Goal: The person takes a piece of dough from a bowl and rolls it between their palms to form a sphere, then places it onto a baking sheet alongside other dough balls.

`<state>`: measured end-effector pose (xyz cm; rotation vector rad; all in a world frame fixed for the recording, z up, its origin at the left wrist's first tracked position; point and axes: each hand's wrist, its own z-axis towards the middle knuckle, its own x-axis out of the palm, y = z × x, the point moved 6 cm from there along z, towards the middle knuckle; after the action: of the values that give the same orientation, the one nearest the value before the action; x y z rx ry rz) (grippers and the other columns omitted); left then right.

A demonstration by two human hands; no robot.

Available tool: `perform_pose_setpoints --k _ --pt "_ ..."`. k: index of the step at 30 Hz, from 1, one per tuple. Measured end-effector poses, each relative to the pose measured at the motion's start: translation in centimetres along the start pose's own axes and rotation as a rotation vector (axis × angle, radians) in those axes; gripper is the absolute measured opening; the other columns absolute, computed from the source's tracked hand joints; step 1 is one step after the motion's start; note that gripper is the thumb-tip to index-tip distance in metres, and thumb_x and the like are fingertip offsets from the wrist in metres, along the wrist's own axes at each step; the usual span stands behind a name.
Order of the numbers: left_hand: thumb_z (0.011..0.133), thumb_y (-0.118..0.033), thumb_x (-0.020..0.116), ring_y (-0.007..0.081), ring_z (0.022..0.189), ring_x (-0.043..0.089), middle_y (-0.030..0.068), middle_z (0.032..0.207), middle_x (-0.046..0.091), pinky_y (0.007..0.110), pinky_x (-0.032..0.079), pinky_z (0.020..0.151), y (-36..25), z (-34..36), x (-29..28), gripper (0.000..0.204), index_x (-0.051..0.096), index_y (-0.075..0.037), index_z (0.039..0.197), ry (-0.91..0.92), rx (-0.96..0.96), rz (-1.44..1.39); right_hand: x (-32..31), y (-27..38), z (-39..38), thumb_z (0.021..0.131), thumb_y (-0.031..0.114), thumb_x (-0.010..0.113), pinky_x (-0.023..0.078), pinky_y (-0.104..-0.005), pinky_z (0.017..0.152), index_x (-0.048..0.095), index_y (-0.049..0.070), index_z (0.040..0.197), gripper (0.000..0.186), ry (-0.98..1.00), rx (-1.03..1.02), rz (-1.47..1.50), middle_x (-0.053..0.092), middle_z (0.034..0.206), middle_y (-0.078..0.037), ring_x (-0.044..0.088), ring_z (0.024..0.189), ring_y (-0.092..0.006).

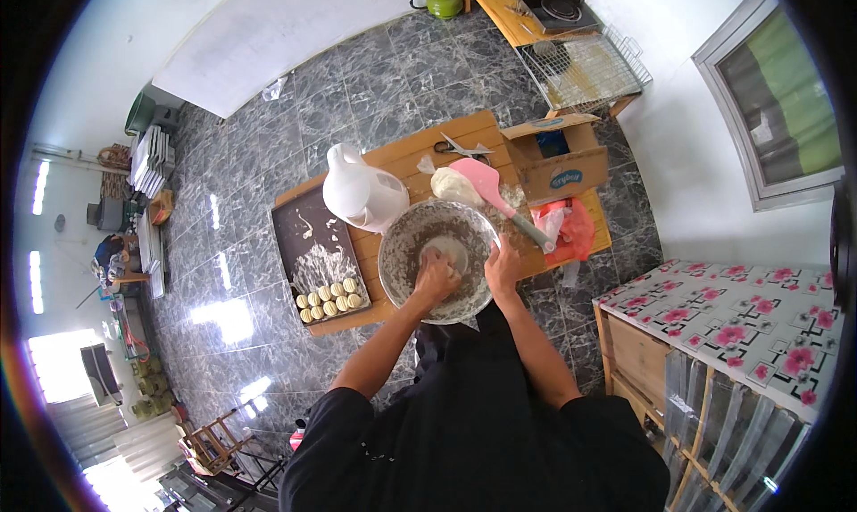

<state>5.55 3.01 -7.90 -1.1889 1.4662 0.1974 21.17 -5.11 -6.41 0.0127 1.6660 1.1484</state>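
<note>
A large metal bowl [399,260], its inner wall smeared with pale flour or batter, stands at the table's near edge in front of me. Deep inside it, my left hand [436,278] has its fingers curled down into pale dough [453,249]; its fingertips are hidden. My right hand [502,266] grips the bowl's right rim. Just beyond the bowl lie a whitish lump of dough [455,189], partly in clear plastic, and a pink spatula [482,180] with a grey handle. A white plastic pitcher [361,191] stands beyond the bowl's left side.
On the wooden table's [464,130] left, a dark tray [299,222] holds loose flour and several ridged dough balls [328,300]. Scissors [464,148] lie at the far edge. An open cardboard box [558,164] and a red plastic bag [571,231] sit right. A flower-patterned cabinet [714,324] stands further right.
</note>
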Motion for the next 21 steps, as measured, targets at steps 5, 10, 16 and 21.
perform_pose_setpoints --k 5,10,16,21 --pt "0.081 -0.024 0.064 0.0475 0.119 0.05 0.029 0.125 0.052 0.051 0.044 0.1 -0.1 -1.2 0.0 0.055 0.051 -0.003 0.131 -0.303 0.022 -0.018 -0.1 -0.2 0.1 0.094 0.013 0.057 0.051 -0.0493 0.075 0.059 0.001 0.116 0.025 -0.021 0.018 0.012 0.067 0.097 -0.024 0.065 0.091 -0.0434" --pt "0.084 -0.027 0.064 0.049 0.12 0.051 0.0296 0.138 0.045 0.051 0.045 0.1 0.4 -2.3 1.1 0.06 0.047 -0.002 0.135 0.066 -0.105 -0.068 -0.8 0.4 0.4 0.095 0.013 0.056 0.051 -0.0489 0.075 0.058 0.004 0.119 0.026 -0.004 0.022 0.064 0.067 0.098 -0.023 0.065 0.091 -0.0425" --pt "0.086 -0.024 0.063 0.0447 0.112 0.059 0.0285 0.137 0.049 0.049 0.048 0.096 -1.6 -0.9 -0.1 0.054 0.05 -0.003 0.134 -0.187 -0.035 0.031 -0.8 0.9 0.4 0.094 0.012 0.056 0.05 -0.05 0.072 0.058 0.004 0.114 0.022 -0.01 0.004 0.105 0.067 0.094 -0.022 0.064 0.09 -0.0426" --pt "0.084 -0.013 0.063 0.0417 0.112 0.058 0.0225 0.129 0.056 0.048 0.047 0.098 -1.6 -0.3 3.0 0.045 0.055 -0.004 0.128 -0.089 -0.056 0.02 0.0 0.5 0.3 0.093 0.011 0.056 0.049 -0.0507 0.071 0.059 0.004 0.111 0.019 -0.024 0.015 0.082 0.067 0.091 -0.022 0.064 0.087 -0.0429"
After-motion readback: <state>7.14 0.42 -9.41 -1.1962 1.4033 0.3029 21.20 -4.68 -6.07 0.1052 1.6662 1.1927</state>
